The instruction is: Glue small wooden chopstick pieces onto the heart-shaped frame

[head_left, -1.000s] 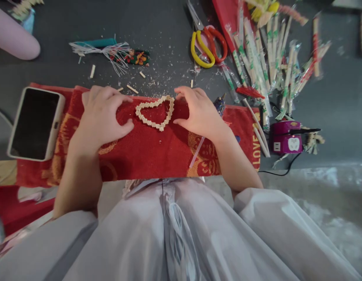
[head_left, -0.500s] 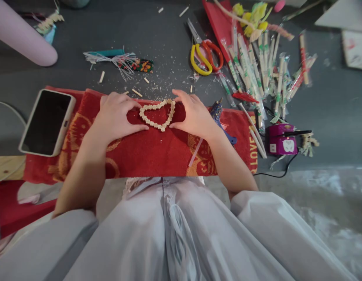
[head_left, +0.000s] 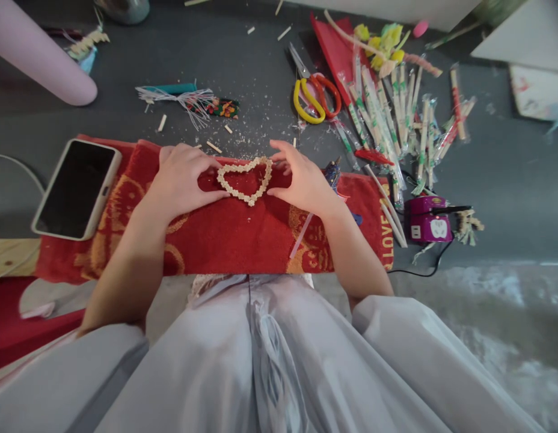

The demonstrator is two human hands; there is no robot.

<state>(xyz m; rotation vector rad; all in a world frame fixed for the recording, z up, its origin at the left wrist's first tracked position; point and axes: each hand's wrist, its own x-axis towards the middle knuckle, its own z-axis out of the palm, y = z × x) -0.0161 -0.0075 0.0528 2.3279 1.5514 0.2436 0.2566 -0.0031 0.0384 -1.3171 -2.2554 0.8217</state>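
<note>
A heart-shaped outline made of small pale pieces [head_left: 251, 200] lies on a folded red towel [head_left: 243, 240]. On its left side is my left hand [head_left: 182, 180], thumb and forefinger spread around the edge; whether the fingertips touch it I cannot tell. My right hand [head_left: 301, 183] is open at the heart's right side, its thumb and fingers apart with a small gap to the outline. Beneath my right wrist, a blue glue gun [head_left: 333, 173] is partly hidden, with a translucent stick [head_left: 301, 236] poking out toward me.
Scissors [head_left: 312, 96] with yellow and orange handles lie beyond the towel, near many wrapped chopsticks [head_left: 387, 120]. A phone [head_left: 78, 189] rests at left. A purple power socket [head_left: 430, 219] stands at right with a cable. Cut stick bits and white crumbs litter the grey table [head_left: 243, 54].
My right hand has eased slightly away from the heart, its fingers loosening from the edge. The left hand keeps its pose. The whole view has shifted a little.
</note>
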